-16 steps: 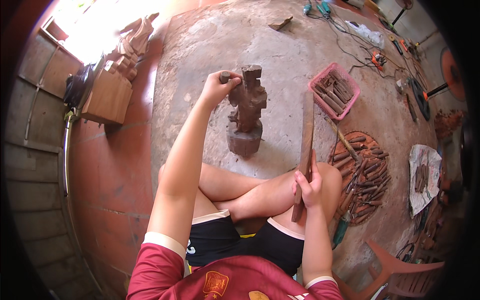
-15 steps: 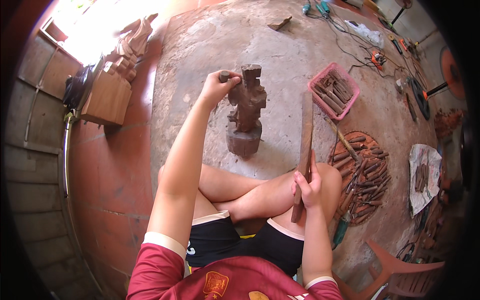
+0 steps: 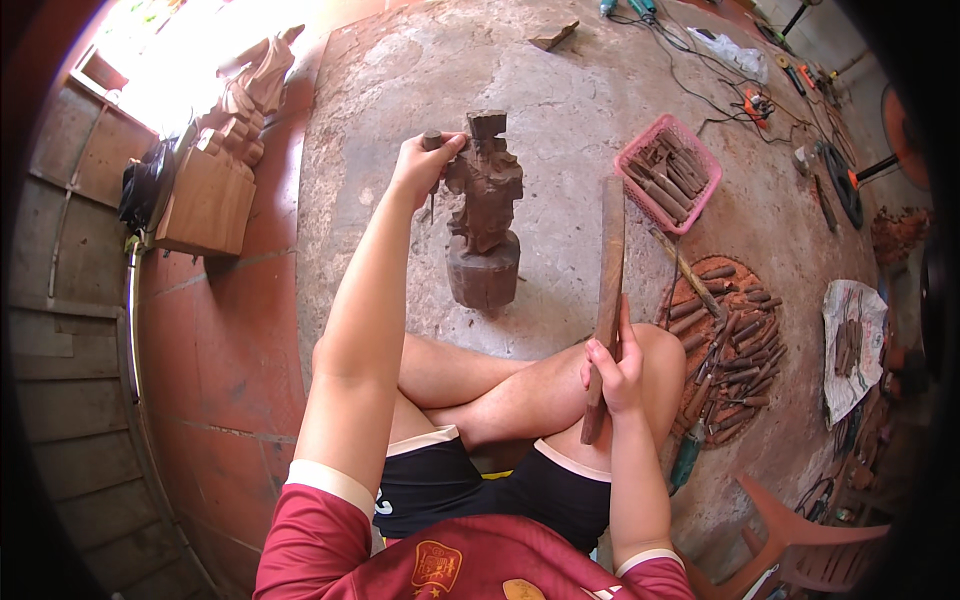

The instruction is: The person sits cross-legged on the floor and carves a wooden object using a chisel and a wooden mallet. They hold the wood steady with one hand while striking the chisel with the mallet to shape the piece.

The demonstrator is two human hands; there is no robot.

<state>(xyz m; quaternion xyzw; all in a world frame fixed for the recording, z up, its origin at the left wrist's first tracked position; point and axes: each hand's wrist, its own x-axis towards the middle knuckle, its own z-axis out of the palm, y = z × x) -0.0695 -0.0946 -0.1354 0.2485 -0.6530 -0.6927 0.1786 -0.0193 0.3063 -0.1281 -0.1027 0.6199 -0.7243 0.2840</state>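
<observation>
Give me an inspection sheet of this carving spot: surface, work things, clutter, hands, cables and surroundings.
Surface: bare, stained concrete floor, red tiles to the left.
Work things: dark wooden carving standing upright on its block base; chisel beside its upper part; long wooden stick, raised.
Clutter: pink basket of chisels; round mat with many more; cloth with a few tools; wood scrap.
Hands: left hand has a closed grip on the chisel; right hand grips the stick.
Cables: black cables trailing top right, apart from the carving.
Surroundings: pale carving on a block; plastic chair.
</observation>
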